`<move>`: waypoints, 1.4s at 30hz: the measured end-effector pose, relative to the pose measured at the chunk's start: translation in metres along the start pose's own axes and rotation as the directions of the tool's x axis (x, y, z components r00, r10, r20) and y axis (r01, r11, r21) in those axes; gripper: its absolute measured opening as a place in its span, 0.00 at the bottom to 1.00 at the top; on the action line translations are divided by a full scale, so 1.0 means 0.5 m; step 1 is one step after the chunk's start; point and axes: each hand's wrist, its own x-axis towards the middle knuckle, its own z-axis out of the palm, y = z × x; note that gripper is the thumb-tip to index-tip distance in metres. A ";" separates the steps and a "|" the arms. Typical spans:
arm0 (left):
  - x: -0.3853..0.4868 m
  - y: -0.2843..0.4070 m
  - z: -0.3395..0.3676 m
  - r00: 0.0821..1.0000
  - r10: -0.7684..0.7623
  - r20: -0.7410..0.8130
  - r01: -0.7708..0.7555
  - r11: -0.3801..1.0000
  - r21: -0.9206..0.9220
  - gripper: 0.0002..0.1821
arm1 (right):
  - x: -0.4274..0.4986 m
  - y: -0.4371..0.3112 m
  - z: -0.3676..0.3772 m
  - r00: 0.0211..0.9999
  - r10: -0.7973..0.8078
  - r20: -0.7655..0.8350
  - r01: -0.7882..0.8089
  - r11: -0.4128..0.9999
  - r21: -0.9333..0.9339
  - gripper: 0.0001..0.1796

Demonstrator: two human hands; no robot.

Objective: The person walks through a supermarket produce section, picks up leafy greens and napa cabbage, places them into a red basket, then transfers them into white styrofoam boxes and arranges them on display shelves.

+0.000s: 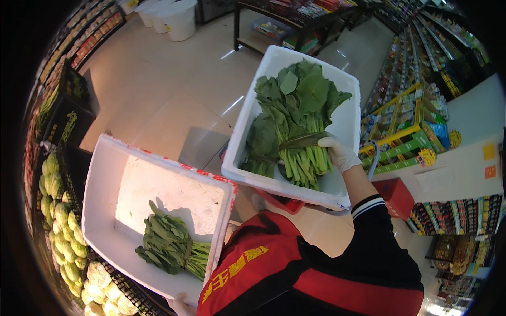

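Observation:
My right hand (339, 153), in a white glove, grips a tied bundle of leafy greens (304, 122) at its dark band. That bundle is inside a white foam box (348, 98), its cut stems towards me, above another green bundle (261, 138). At the lower left, my gloved left hand (181, 303) holds the near rim of a second foam box (106, 221); most of its fingers are hidden. One tied bundle of greens (170, 241) lies in the near right corner of this box, its stems against the wall.
Crates of pale green squash-like vegetables (63, 213) and round cabbages (102, 288) border the left box. A red basket (393, 197) and a snack display (407, 130) stand right. White buckets (176, 19) and a dark rack (253, 41) stand beyond the tiled floor (158, 91).

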 end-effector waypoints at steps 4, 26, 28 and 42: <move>-0.003 -0.025 0.004 0.971 0.237 0.013 -0.234 0.966 -0.112 0.33 | 0.017 -0.030 0.138 0.984 -0.117 0.137 0.106 0.991 0.086 0.42; -0.014 -0.061 -0.027 0.986 0.141 -0.095 -0.163 0.941 -0.298 0.42 | 0.301 0.473 0.496 0.594 0.776 0.209 -0.481 0.552 -0.681 0.25; -0.010 -0.061 -0.027 0.987 0.137 -0.082 -0.155 0.942 -0.297 0.42 | 0.292 0.464 0.509 0.603 0.776 0.188 -0.499 0.550 -0.670 0.28; 0.014 -0.056 -0.013 0.988 0.126 -0.094 -0.150 0.934 -0.324 0.41 | 0.187 0.365 0.582 0.951 0.022 0.309 0.310 -0.090 -0.946 0.57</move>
